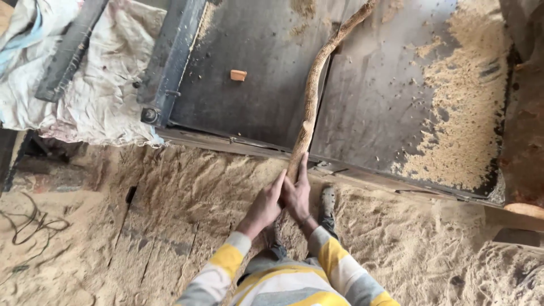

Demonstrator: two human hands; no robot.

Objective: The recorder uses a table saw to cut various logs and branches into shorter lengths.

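Gripping near end of long crooked stick [313,90], left hand [264,205] and right hand [297,192] closed together around it at front edge of dark metal platform [249,107]; stick running across platform toward back edge, sawdust pile [464,113] along right edge, small orange block [238,75] left of stick, crumpled cloth [96,85] off left edge.

Rough wooden stick [311,90]; matt, sawdust-strewn metal table [266,96].

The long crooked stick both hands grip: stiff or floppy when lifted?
Probably stiff: the stick keeps its bends while the left hand and right hand hold only one end. Its rough surface likely resists slipping. The crooked shape would hardly roll.
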